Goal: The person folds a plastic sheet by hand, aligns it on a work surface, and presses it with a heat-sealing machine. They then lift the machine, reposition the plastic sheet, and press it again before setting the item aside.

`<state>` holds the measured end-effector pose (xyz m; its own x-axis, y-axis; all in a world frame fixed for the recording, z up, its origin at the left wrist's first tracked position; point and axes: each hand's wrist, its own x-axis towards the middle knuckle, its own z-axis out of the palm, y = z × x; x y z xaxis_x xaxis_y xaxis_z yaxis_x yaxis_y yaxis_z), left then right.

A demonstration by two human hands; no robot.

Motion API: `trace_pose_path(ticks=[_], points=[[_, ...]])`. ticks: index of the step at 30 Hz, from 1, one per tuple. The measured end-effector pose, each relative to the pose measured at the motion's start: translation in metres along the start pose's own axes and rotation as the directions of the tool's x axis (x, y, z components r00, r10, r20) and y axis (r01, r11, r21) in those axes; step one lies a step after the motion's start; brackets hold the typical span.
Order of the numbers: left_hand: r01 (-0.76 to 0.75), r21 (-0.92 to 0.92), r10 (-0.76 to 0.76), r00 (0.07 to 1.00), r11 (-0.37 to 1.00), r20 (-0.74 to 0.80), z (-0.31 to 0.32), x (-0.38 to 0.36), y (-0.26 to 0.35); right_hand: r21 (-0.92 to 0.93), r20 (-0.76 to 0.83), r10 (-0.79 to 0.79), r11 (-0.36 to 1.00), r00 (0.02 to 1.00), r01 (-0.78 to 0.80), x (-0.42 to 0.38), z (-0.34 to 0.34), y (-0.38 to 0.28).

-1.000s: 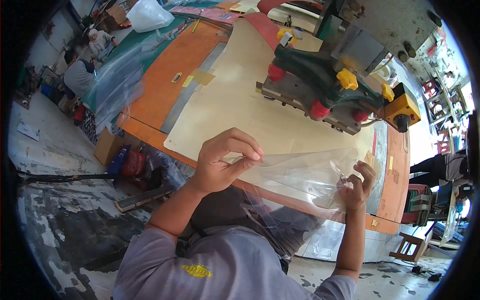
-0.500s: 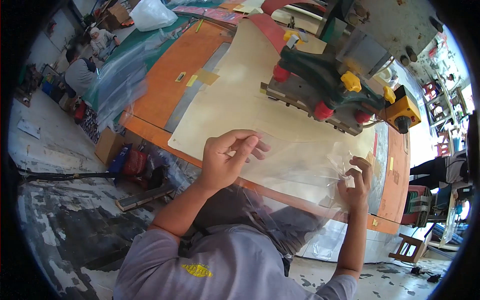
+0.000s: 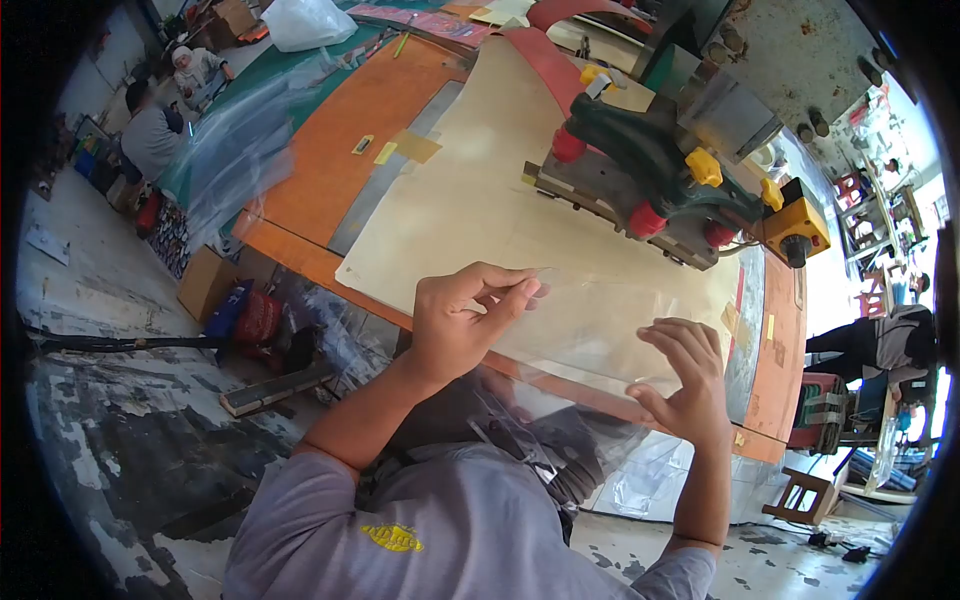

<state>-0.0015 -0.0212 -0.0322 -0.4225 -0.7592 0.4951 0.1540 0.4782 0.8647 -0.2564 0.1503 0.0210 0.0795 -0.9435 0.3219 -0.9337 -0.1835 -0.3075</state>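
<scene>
A clear plastic sheet (image 3: 590,325), perhaps a bag, spans the space between my hands over the table's front edge. Its lower part hangs down toward my lap. My left hand (image 3: 462,322) pinches the sheet's left edge between thumb and fingers. At the right end, my right hand (image 3: 690,380) has its fingers spread and curved around the plastic's edge, without a visible grip on it. Beneath lies a cream-coloured board (image 3: 440,235) covering much of the orange tabletop (image 3: 345,140). See-through film makes its exact outline hard to follow.
Beyond my hands stands a machine with a dark green arm (image 3: 640,145), red and yellow knobs and a yellow control box (image 3: 797,228). Clear plastic sheets (image 3: 240,165) drape over the table's left end. Two people (image 3: 150,135) sit at far left; another person (image 3: 890,340) is at right.
My right hand has let go of the bunched plastic and spread its fingers. The left thumb and fingers have closed together on the sheet's edge. The view has shifted slightly.
</scene>
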Motion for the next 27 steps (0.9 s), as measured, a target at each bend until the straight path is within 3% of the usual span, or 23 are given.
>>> trace_pose_path(ticks=[12,19,22,25,27], points=[[-0.295,0.3,0.314,0.949,0.907,-0.016,0.007,0.001,0.0,0.009,0.028,-0.041,0.999,0.999,0.041,0.014,0.016,-0.047],[-0.319,0.354,0.339,0.941,0.879,0.005,0.011,0.002,-0.002,0.05,0.052,-0.038,0.998,0.998,0.035,0.013,0.025,-0.054],[-0.304,0.359,0.317,0.948,0.883,0.022,0.01,0.001,-0.002,0.107,0.016,-0.013,0.994,1.0,0.011,0.014,0.027,-0.048],[-0.268,0.342,0.282,0.959,0.901,0.01,0.011,0.002,-0.001,0.151,-0.102,-0.009,0.988,0.995,0.024,0.012,0.026,-0.039],[-0.246,0.333,0.26,0.965,0.91,0.001,0.011,0.002,-0.002,0.231,-0.23,0.08,0.973,0.97,-0.025,0.009,0.026,-0.035]])
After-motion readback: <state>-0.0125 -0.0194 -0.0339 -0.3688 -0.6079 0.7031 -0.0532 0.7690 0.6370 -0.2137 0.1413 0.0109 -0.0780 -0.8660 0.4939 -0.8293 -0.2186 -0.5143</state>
